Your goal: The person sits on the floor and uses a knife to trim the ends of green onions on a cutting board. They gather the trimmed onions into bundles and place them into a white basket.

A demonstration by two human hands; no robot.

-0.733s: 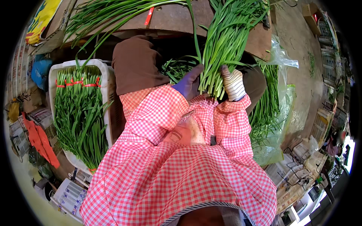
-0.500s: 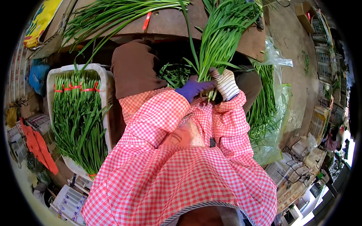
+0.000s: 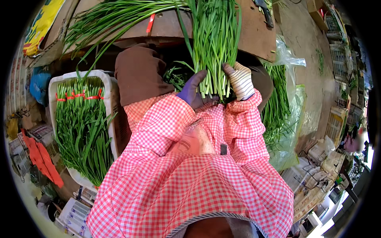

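Note:
Between my hands stands a thick bunch of garlic chives (image 3: 215, 51), pale cut ends toward me and green leaves reaching over the table. My left hand (image 3: 191, 88), in a purple glove, grips the bunch's left side near the stem ends, thumb up along it. On the right side my right hand (image 3: 240, 80), in a striped white glove, holds it with thumb and fingers. The fingers beneath the stems are hidden. More loose garlic chives (image 3: 119, 18) lie across the brown table (image 3: 174, 28) at the far left.
Left of me, a white crate (image 3: 110, 91) holds chive bundles tied with red bands. A red strip (image 3: 150, 23) lies on the table; a dark-handled knife (image 3: 266, 16) rests at its right corner. More chives (image 3: 278, 99) lie beside clear plastic sheeting (image 3: 300, 115) on my right.
The bunch has swung left and upright, its stems spread wider and more level at the ends. My left hand has moved from across the stems to their left side. The knife now shows more fully.

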